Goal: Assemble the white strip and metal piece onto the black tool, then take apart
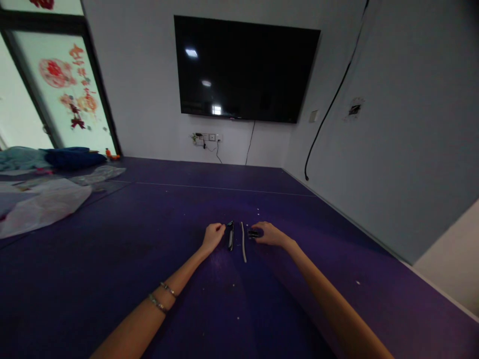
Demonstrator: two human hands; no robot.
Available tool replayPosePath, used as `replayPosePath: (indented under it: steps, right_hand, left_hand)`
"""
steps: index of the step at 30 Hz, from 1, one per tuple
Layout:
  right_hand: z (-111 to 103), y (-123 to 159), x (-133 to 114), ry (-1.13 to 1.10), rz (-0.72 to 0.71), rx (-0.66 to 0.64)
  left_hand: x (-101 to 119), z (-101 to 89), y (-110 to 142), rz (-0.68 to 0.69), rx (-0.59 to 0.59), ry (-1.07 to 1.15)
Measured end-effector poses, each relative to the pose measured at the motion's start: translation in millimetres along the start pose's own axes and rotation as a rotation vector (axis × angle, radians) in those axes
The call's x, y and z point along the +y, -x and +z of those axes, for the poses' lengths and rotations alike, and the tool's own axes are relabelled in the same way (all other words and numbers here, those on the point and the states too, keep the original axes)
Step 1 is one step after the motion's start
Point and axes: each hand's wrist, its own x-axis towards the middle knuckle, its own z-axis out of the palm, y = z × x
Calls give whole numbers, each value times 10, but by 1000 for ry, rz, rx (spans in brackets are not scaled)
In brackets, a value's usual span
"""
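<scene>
On the purple surface, a slim black tool with a pale grey middle lies lengthwise, too small to name for sure. Just left of it is my left hand, its fingers curled together; whatever they may hold is hidden. A short light-grey cable lies to the right of the tool, slightly bent. My right hand has its thumb and fingers closed on a small dark object near the cable's upper half. That object's kind does not show clearly.
Crumpled clear plastic sheeting and folded blue cloth lie at the far left. A black cable hangs down the right wall. Ahead, a television hangs above wall sockets. Small white bits dot the purple floor.
</scene>
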Motion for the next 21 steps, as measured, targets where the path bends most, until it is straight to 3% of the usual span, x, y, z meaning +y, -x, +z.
replayPosePath:
  steps: [21]
  right_hand:
    - [81,-17,71,-10,57,-21]
  left_hand:
    - [2,6,-8,2,-1,1]
